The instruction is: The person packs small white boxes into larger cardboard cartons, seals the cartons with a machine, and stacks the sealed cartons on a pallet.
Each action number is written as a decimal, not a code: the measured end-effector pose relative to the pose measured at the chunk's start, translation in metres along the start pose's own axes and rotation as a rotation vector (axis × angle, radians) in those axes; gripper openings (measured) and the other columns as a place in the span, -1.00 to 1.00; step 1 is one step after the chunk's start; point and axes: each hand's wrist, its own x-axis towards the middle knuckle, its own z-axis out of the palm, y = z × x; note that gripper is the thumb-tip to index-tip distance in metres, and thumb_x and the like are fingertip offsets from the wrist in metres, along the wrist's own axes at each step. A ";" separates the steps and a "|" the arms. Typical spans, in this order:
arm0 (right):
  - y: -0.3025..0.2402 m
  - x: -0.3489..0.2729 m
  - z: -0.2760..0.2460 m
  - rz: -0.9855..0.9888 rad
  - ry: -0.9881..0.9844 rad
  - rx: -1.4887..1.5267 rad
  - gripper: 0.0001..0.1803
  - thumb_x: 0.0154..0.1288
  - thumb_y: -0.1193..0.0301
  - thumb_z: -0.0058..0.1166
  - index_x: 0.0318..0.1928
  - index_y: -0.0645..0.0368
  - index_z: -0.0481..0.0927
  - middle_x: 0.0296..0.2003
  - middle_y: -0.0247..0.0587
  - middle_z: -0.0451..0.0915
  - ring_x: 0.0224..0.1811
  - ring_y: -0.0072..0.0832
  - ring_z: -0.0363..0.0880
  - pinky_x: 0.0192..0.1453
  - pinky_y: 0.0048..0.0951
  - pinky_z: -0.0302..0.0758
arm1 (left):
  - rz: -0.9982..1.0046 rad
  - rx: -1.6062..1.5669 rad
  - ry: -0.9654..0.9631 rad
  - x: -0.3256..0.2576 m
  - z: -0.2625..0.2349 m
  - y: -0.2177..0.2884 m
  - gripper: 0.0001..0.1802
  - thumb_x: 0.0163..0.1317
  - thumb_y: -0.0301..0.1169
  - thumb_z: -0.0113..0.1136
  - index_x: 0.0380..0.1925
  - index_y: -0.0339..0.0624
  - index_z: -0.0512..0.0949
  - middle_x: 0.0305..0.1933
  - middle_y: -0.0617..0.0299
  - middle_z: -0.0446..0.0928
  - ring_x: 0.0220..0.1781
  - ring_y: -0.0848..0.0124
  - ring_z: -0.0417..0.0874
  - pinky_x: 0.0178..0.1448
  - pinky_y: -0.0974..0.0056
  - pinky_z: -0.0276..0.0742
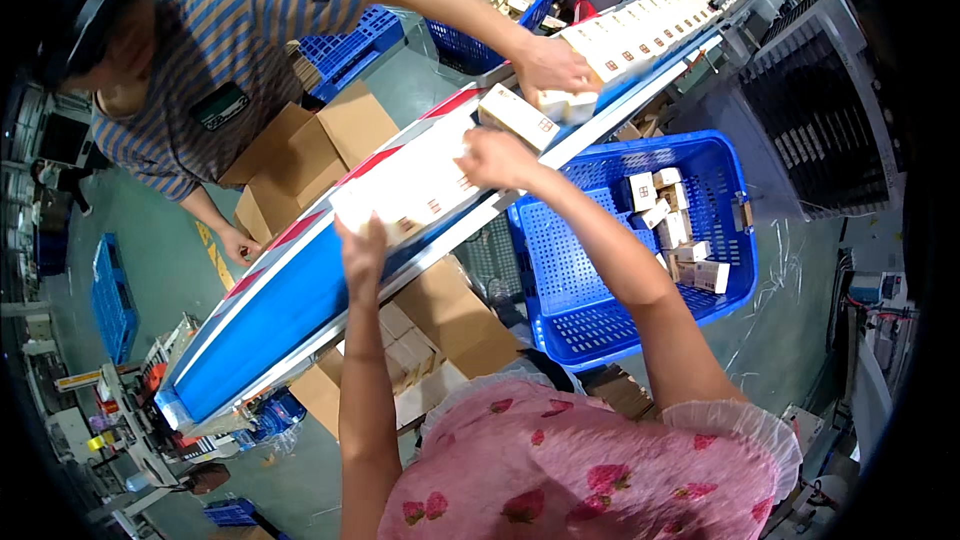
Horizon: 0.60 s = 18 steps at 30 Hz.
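While a row of small white cartons lies on the blue conveyor belt, your left hand and right hand hold its two ends, fingers closed against them. Nearest you, an open cardboard box already has cartons inside; this row remains outside it, and many more cartons line the belt's far right.

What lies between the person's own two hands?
In the head view, a row of white boxes lies between the left hand and the right hand.
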 end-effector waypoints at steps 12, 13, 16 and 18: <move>0.010 -0.005 -0.011 -0.051 0.266 -0.121 -0.79 0.00 0.36 -0.05 -0.55 0.29 0.44 -0.48 0.00 0.43 -0.40 -0.18 0.44 -0.28 -0.28 0.40 | -0.087 0.376 0.084 -0.008 -0.018 0.007 -0.34 0.10 -0.28 0.00 0.11 -0.32 -0.05 0.00 -0.13 0.26 0.02 0.18 0.33 0.07 0.26 0.23; 0.009 -0.008 -0.018 -0.085 0.325 -0.179 -0.80 0.00 0.37 -0.06 -0.56 0.28 0.44 -0.49 -0.01 0.43 -0.38 -0.19 0.42 -0.27 -0.29 0.40 | -0.081 0.301 0.047 -0.011 -0.007 0.013 -0.34 0.11 -0.27 -0.01 0.11 -0.30 -0.06 0.00 -0.14 0.26 0.01 0.18 0.35 0.05 0.26 0.25; 0.012 -0.012 -0.027 -0.194 0.298 -0.271 -0.84 -0.06 0.43 -0.05 -0.60 0.28 0.44 -0.53 -0.05 0.39 -0.34 -0.23 0.37 -0.23 -0.33 0.36 | -0.203 0.226 -0.028 -0.012 0.017 0.030 -0.32 0.12 -0.27 0.00 0.13 -0.26 -0.09 -0.10 -0.08 0.35 -0.14 0.21 0.45 -0.13 0.28 0.38; 0.008 -0.015 -0.018 -0.376 0.250 -0.336 -0.86 -0.07 0.46 -0.04 -0.60 0.32 0.42 -0.53 -0.04 0.38 -0.35 -0.22 0.37 -0.23 -0.32 0.36 | -0.174 0.315 0.025 -0.010 0.022 0.019 -0.31 0.11 -0.26 0.03 0.13 -0.24 -0.10 -0.18 -0.03 0.39 -0.25 0.26 0.48 -0.22 0.29 0.42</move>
